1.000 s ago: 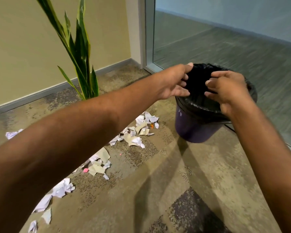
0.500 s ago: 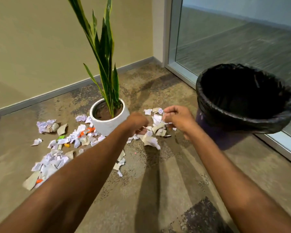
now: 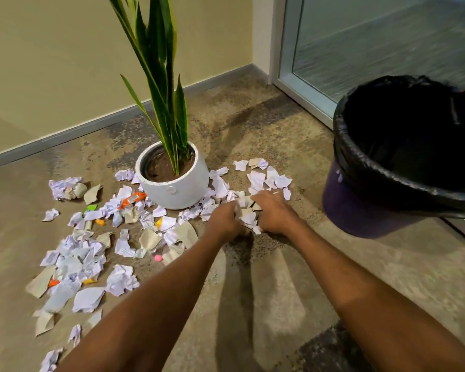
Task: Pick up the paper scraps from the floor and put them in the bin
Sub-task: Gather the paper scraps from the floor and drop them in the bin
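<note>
Torn white and tan paper scraps (image 3: pixel 75 267) lie scattered over the floor, from the lower left round the plant pot to a small group (image 3: pixel 269 178) right of it. My left hand (image 3: pixel 223 220) and my right hand (image 3: pixel 273 213) press together on the floor just right of the pot, fingers curled round a bunch of scraps (image 3: pixel 246 214) held between them. The bin (image 3: pixel 341 213), purple with a black liner (image 3: pixel 360 165) folded over its rim, stands to the right of my hands, its opening dark.
A white pot (image 3: pixel 176 187) with a tall green plant (image 3: pixel 159 76) stands amid the scraps. Orange, green and pink bits lie among the paper. A beige wall with a grey skirting runs behind; a glass panel in a frame (image 3: pixel 304 89) stands behind the bin.
Both hands have come down from over the bin's opening to the floor by the pot and closed on a bunch of scraps. The view has swung left and down.
</note>
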Demonstrator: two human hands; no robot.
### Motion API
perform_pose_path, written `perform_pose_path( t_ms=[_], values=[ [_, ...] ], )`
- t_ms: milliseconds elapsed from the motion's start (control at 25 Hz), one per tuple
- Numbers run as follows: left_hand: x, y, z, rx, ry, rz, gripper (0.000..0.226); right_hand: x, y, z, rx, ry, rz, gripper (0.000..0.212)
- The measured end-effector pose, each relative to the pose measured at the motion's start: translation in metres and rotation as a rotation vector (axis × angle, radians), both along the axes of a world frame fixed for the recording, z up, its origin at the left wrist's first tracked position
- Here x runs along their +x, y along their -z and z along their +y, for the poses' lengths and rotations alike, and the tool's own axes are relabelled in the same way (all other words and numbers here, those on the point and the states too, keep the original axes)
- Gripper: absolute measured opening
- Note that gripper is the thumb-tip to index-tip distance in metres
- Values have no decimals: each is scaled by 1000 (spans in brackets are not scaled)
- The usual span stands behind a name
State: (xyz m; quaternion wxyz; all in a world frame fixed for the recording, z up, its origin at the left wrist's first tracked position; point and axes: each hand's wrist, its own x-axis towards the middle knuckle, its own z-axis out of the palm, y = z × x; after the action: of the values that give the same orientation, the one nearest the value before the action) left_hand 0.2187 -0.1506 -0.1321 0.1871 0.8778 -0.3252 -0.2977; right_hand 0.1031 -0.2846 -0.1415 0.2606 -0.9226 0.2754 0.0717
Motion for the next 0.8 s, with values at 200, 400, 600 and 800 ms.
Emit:
perform_pose_path(
  t_ms=[200,400,600,800],
  values=[
    [-6,9,7,-101,37,-58,53,-18,5,25,-34,76,-104,61],
    [-5,8,20,-85,97,17,54,-36,0,25,134,151,-102,57],
    [-3,0,20,8,146,31,93,-52,-4,13,14,234,52,117],
    [-13,-2,8,107,331,-51,132,-52,6,22,-3,161,152,155]
  ],
)
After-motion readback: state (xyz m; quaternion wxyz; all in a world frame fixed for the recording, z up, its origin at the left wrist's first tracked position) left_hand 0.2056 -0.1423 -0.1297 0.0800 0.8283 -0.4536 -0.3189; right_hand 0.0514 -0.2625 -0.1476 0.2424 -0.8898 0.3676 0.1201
